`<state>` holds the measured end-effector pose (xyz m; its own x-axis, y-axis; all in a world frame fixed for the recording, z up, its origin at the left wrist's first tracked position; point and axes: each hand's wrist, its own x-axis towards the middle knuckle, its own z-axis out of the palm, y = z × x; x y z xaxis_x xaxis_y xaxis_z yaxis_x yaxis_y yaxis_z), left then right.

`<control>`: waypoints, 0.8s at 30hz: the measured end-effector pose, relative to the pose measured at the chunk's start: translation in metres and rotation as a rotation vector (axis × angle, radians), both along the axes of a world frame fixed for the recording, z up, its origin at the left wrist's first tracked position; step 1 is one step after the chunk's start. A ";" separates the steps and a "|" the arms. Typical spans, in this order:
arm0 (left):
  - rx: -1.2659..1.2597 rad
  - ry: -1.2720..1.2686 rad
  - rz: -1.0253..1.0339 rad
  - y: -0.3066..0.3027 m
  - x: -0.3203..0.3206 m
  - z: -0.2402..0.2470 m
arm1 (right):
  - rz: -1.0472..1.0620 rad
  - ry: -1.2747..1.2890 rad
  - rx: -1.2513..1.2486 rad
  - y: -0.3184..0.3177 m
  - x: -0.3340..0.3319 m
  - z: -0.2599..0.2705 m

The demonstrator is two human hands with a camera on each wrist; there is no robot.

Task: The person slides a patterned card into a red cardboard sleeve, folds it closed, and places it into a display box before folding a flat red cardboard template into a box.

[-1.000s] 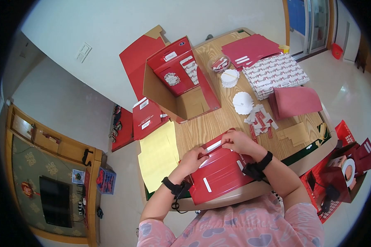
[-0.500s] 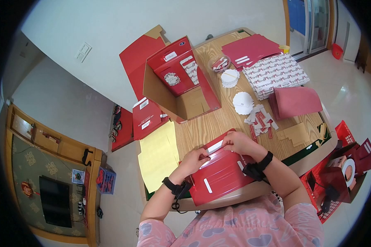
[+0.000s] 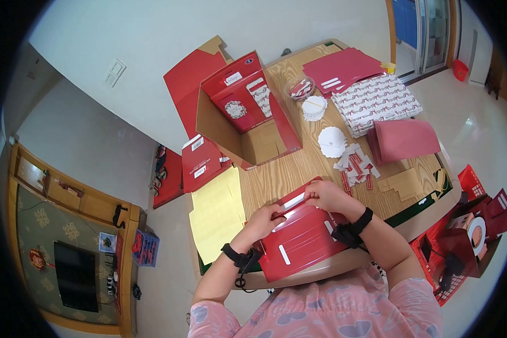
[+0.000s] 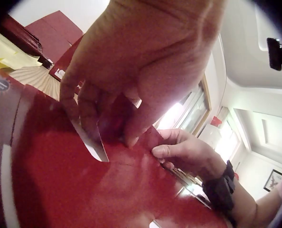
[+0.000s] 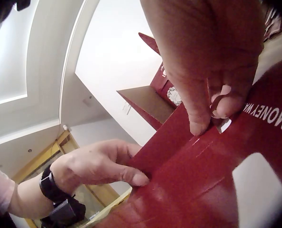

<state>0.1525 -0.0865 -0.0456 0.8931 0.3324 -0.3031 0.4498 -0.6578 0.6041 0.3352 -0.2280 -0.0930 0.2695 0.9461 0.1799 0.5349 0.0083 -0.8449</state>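
A glossy red card sheet [image 3: 307,239] with crease lines and white slot shapes lies at the table's near edge. Along its far edge runs a raised band with a white strip [image 3: 293,201]. My left hand [image 3: 263,221] pinches this band near its left end, thumb on the near side. Toward the other end my right hand [image 3: 325,194] pinches the same band. In the right wrist view, the right thumb [image 5: 200,121] presses on the red card beside a small opening, with a fingertip showing there. The left fingers [image 4: 86,107] curl at a white-edged slot in the left wrist view.
Beyond the hands stands an open red carton [image 3: 293,127]. Yellow sheets [image 3: 217,208] lie at left. To the right are white scalloped cards [image 3: 332,142], a pile of small labels [image 3: 356,163], patterned white stacks [image 3: 377,101], folded dark-red sheets [image 3: 405,141] and tan card pieces [image 3: 403,185].
Both hands stay nearly in place on the band. The band's tilt shifts slightly, and the right hand sits a touch farther right than a second ago.
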 end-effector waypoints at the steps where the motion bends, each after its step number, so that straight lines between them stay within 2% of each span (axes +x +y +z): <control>1: -0.010 -0.006 0.001 0.000 0.000 0.000 | 0.002 0.000 0.007 0.000 0.000 0.000; 9: 0.007 0.041 0.054 -0.004 0.002 0.000 | 0.012 -0.025 0.020 0.001 0.001 -0.003; 12: 0.164 -0.109 -0.047 -0.009 0.001 0.000 | 0.011 -0.022 0.019 0.001 0.001 -0.003; 18: 0.367 -0.125 -0.113 -0.018 0.002 0.002 | 0.011 -0.019 0.029 0.001 0.001 -0.006; 21: 0.381 -0.123 -0.129 -0.019 0.002 0.003 | 0.013 -0.024 0.025 0.002 0.001 -0.006; 24: 0.294 -0.135 -0.105 -0.016 -0.001 0.004 | 0.015 -0.029 0.020 0.001 0.001 -0.004</control>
<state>0.1517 -0.1027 -0.0413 0.9526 0.2922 -0.0848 0.2994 -0.8512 0.4310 0.3364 -0.2269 -0.0969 0.2497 0.9460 0.2066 0.5589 0.0334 -0.8285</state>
